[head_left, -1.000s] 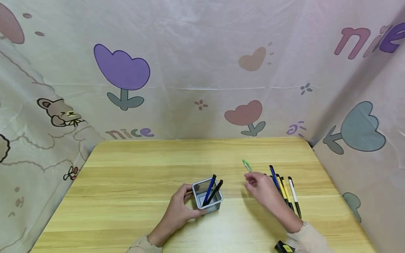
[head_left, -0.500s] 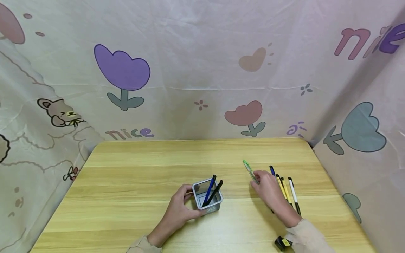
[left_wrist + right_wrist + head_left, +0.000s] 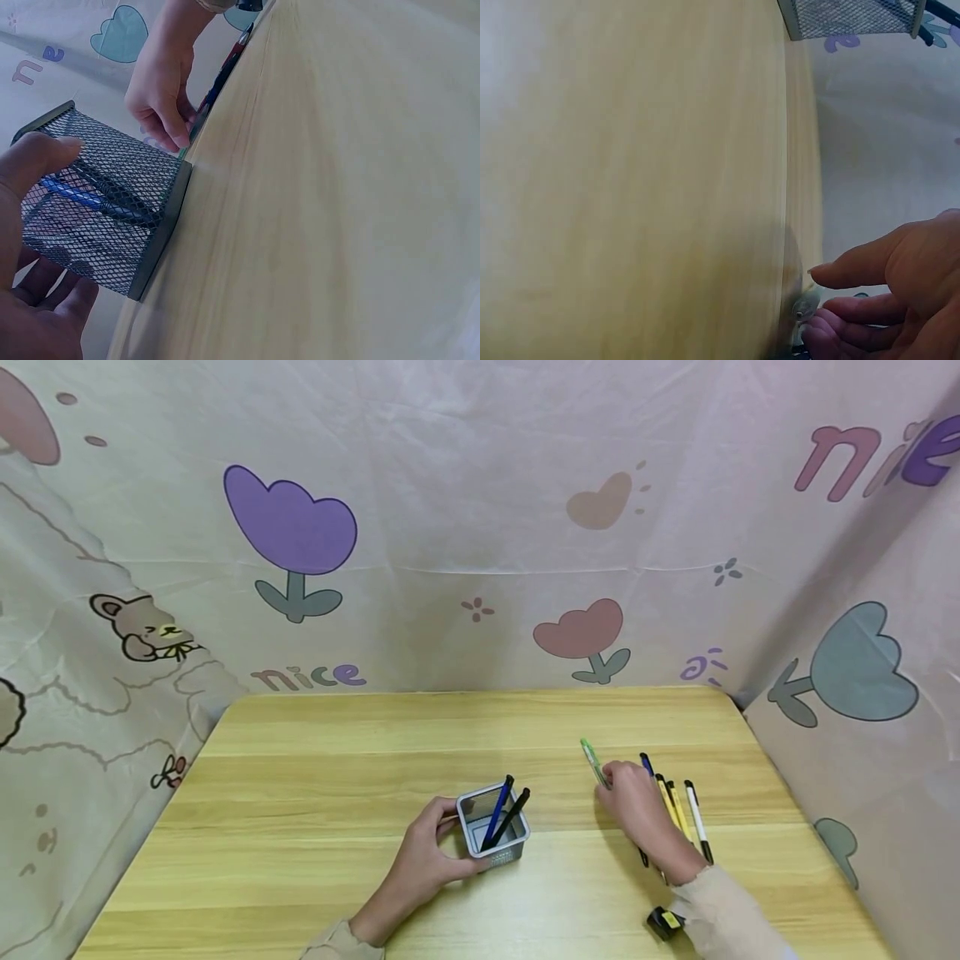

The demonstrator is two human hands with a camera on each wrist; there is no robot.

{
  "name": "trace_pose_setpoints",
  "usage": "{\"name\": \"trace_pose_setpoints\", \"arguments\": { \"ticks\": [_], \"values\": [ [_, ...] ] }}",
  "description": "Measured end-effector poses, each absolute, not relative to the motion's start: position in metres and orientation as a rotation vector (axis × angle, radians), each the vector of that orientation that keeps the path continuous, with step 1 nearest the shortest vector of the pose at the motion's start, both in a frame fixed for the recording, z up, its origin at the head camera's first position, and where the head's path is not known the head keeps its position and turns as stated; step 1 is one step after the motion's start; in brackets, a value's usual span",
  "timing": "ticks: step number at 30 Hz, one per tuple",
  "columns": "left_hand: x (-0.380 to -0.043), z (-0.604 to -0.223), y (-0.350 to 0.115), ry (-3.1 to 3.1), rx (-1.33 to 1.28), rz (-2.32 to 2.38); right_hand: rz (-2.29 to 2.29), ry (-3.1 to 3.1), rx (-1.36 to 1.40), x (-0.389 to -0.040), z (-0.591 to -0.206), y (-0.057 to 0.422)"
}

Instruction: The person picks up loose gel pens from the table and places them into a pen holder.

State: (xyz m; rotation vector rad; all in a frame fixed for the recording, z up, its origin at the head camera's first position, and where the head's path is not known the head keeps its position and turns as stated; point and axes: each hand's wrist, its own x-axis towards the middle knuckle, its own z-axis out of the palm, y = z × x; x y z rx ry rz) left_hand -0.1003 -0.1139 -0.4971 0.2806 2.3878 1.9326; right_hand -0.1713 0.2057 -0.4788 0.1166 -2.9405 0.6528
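My left hand [image 3: 426, 853] grips a silver mesh pen holder [image 3: 501, 857] on the table, thumb on one side and fingers on the other. A blue pen [image 3: 497, 814] and a black pen [image 3: 512, 814] lean inside it. To the right, my right hand [image 3: 636, 802] pinches the lower part of a green pen [image 3: 591, 756] with thumb and fingertips; the pen's green end points away from me. In the right wrist view the thumb and fingers [image 3: 855, 270] close around the clear barrel [image 3: 805, 304], partly out of sight.
Beside my right hand lie a blue pen [image 3: 646, 764], yellow pens [image 3: 676, 802] and a white pen [image 3: 696, 810], some partly hidden by the hand. A black-and-yellow object [image 3: 664, 922], its kind unclear, sits near my right sleeve. Printed cloth [image 3: 420, 527] hangs behind the wooden table [image 3: 337, 777].
My right hand has shifted right and slightly toward me along the green pen, showing more of it. The pen has shifted slightly right. My left hand and the pen holder stay put.
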Motion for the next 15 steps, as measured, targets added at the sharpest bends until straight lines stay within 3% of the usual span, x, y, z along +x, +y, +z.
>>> {"name": "trace_pose_setpoints", "arguments": {
  "ticks": [15],
  "values": [
    [-0.101, -0.499, -0.114, 2.382, 0.284, 1.937, 0.738, -3.102, 0.030, -0.180, -0.468, 0.212]
  ]
}}
